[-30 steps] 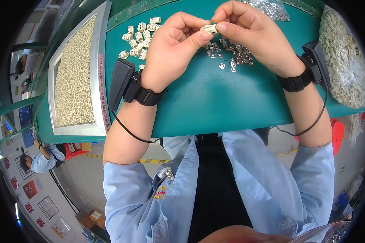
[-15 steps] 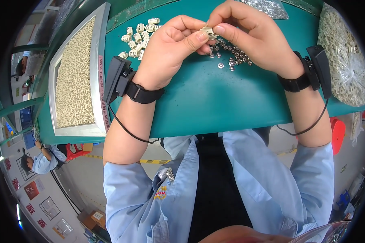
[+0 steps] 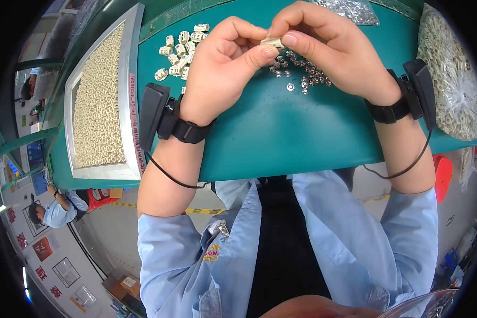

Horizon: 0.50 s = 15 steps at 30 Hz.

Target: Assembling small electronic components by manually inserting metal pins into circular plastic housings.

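Observation:
Between both hands, above the green table, is a small cream cylindrical part [image 3: 272, 43]. My left hand [image 3: 225, 66] pinches it with thumb and fingers from the left. From the right, the thumb and forefinger of my right hand [image 3: 334, 50] close on the same part, hiding some of it. Small shiny metal pieces [image 3: 314, 74] lie in a loose heap just beneath my right hand. Left of my left hand is a scattered group of similar cream parts [image 3: 180, 49], some covered by that hand.
A metal-framed tray [image 3: 134, 106] full of tiny cream pieces sits at the left. Clear plastic bags hold more metal pieces [image 3: 350, 11] at the back and cream parts [image 3: 450, 85] at the right. The green table's [image 3: 281, 143] front edge is before me. A person [image 3: 61, 209] works far left.
The cream part has turned slightly between my fingers. My left hand's grip has shifted, its lower fingers tucking out of sight, and the left wrist has moved a little nearer to me.

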Each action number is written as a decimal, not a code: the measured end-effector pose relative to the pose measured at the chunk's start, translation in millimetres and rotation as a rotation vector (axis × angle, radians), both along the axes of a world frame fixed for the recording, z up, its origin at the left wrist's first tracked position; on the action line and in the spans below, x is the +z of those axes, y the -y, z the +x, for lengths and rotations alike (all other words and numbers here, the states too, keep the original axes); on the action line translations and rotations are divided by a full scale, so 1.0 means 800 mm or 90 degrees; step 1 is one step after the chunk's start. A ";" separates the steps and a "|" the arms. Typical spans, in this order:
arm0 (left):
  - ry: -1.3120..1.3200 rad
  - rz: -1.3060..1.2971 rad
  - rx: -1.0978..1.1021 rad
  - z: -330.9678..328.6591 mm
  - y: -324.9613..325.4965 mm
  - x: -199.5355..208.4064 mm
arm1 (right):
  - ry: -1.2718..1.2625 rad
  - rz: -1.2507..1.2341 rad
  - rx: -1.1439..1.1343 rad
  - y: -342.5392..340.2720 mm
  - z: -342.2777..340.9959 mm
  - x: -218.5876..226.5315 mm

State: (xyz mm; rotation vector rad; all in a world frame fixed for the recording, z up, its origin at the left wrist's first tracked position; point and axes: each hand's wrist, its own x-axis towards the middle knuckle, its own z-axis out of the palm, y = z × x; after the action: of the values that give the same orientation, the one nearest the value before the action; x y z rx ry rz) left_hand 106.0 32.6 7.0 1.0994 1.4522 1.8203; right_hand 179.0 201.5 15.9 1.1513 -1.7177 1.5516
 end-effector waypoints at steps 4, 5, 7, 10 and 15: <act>0.128 -0.036 -0.090 -0.005 0.003 0.004 | 0.417 0.098 -0.204 -0.004 0.034 0.022; 0.127 -0.036 -0.090 -0.005 0.003 0.004 | 0.251 0.078 -0.148 -0.008 0.017 0.007; 0.174 -0.017 -0.110 -0.004 0.004 0.003 | -0.080 0.038 -0.034 -0.010 -0.008 -0.010; 0.194 -0.009 -0.116 -0.005 0.003 0.003 | -0.099 0.047 -0.088 -0.010 -0.005 -0.011; 0.111 0.027 -0.053 -0.002 -0.001 -0.002 | -0.022 0.007 -0.051 -0.004 -0.002 -0.013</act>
State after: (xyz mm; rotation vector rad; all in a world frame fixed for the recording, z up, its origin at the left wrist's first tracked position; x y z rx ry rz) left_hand 104.5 33.3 5.5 0.9791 1.2547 1.8461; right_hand 177.2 204.4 5.1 1.0950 -1.7293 1.4683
